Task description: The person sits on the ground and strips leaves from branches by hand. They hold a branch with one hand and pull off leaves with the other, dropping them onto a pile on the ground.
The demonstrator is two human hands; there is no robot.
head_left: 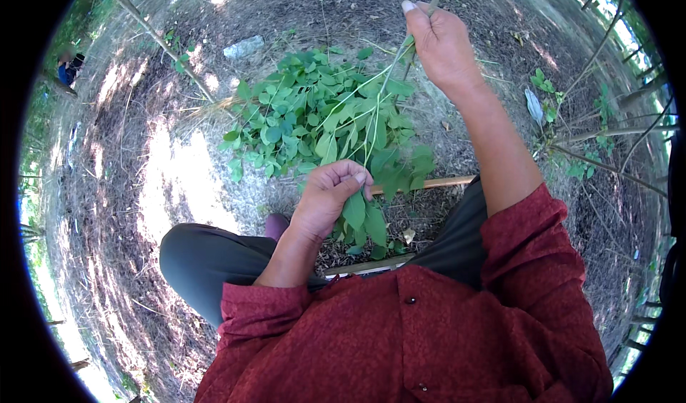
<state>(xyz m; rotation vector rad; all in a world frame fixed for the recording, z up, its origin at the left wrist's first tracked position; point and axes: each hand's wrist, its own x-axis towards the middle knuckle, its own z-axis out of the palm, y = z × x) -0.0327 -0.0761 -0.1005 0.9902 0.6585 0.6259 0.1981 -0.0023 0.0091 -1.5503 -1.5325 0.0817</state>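
My right hand (436, 42) is raised at upper middle right, closed on a bundle of thin green-grey branch stems (398, 61). The stems run down to my left hand (336, 192) in the middle, whose fingers are pinched on a thin leafy stem, with broad green leaves (371, 224) hanging below it. Behind them a heap of green leafy cuttings (282, 110) lies on the dirt. A wooden strip (439, 183) lies across between my legs, partly hidden by leaves.
Thin trunks and bare branches (153, 35) stand at left and right. A pale grey stone-like block (243, 46) lies behind the heap. Another person (68, 67) is at the far left edge. My bent legs (193, 260) frame the sunlit, twig-strewn ground.
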